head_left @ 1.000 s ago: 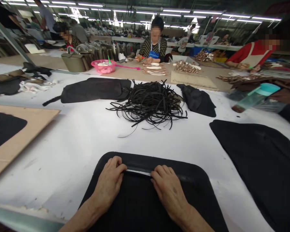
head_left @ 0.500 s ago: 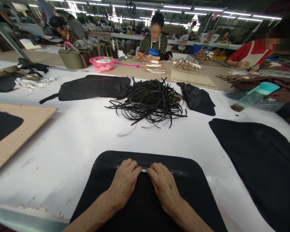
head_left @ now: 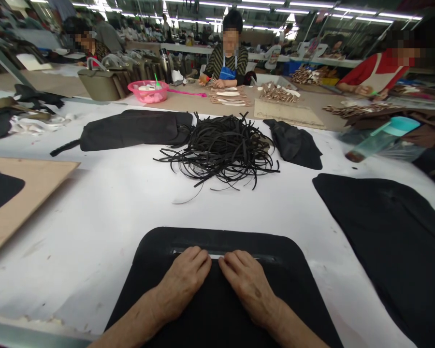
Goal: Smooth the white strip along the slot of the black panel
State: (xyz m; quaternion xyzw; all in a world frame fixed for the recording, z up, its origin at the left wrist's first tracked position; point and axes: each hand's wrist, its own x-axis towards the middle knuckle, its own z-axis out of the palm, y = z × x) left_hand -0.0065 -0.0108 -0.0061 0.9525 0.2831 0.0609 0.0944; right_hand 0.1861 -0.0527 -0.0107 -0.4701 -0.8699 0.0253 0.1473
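Observation:
A black panel with rounded corners (head_left: 282,270) lies on the white table right in front of me. A narrow slit with a pale edge (head_left: 217,254) runs across its upper part. My left hand (head_left: 183,280) and my right hand (head_left: 244,282) rest side by side on the panel, fingertips pressing along the slit. The fingers are curled down onto the material and hold nothing that I can name. Beyond the panel sits a tangled heap of thin black strips (head_left: 223,147).
Black fabric pieces lie at the right (head_left: 384,232), behind the strips (head_left: 297,145) and at the back left (head_left: 130,128). A brown board (head_left: 32,188) is at the left, a teal-lidded bottle (head_left: 380,140) at the right. Several other people work at the far tables.
My hands have slid together along the slit, from well apart to almost touching. The view has tilted slightly down.

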